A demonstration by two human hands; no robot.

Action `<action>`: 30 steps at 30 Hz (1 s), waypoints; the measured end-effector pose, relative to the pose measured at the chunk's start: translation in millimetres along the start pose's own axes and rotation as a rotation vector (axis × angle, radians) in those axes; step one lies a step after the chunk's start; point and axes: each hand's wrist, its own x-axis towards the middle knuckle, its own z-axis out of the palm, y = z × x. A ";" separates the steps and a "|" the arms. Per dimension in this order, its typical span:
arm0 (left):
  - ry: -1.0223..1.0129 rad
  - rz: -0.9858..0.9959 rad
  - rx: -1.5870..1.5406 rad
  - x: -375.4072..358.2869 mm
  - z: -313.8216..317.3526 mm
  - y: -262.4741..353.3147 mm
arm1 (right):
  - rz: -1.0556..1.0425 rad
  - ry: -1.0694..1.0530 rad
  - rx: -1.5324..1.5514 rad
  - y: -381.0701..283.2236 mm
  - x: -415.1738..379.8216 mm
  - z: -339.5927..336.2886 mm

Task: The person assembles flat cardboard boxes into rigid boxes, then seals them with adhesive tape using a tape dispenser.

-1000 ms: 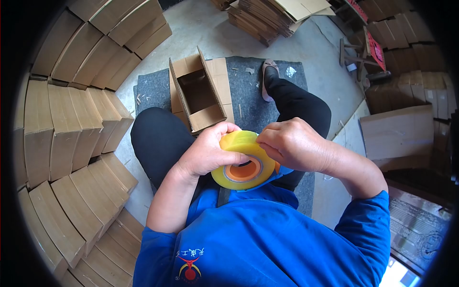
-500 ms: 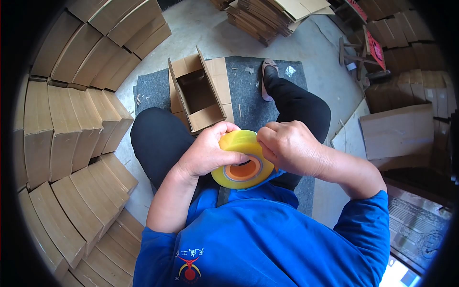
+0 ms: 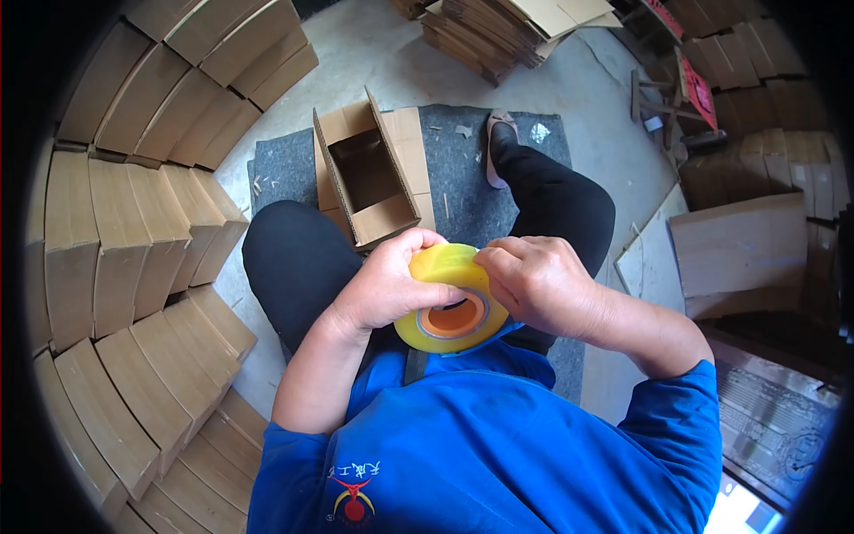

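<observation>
A wide roll of yellow packing tape with an orange core is held above my lap. My left hand grips its left side, thumb reaching into the core and fingers behind the outer edge. At the upper right rim of the roll, my right hand is closed, its fingertips pinched against the tape; what lies exactly between them is hidden. Just beyond my hands stands an open cardboard box, its flaps raised and its inside dark.
Stacked cardboard boxes line the left side. Flat cardboard is piled at the back. More cartons stand at the right. A dark grey mat lies under the box and my foot.
My right hand has shifted slightly left and down along the roll's rim, and its forearm has lowered a little. The roll and my left hand have barely moved.
</observation>
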 end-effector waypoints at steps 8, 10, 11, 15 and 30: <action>-0.029 0.031 0.023 0.5 -2.7 -5.6 | 0.139 -0.041 0.155 6.9 4.1 0.5; -0.028 0.027 0.028 0.2 -3.3 -4.7 | 0.196 -0.087 0.270 6.0 5.3 -3.2; -0.028 0.023 0.033 0.6 -3.3 -4.3 | 0.196 -0.088 0.270 8.8 4.3 -3.1; -0.053 0.021 0.040 5.7 -5.0 -9.9 | 0.213 -0.107 0.510 18.4 -0.9 -6.5; -0.049 -0.007 0.051 6.8 -2.9 -7.4 | -0.015 -0.089 0.194 14.5 10.0 -12.2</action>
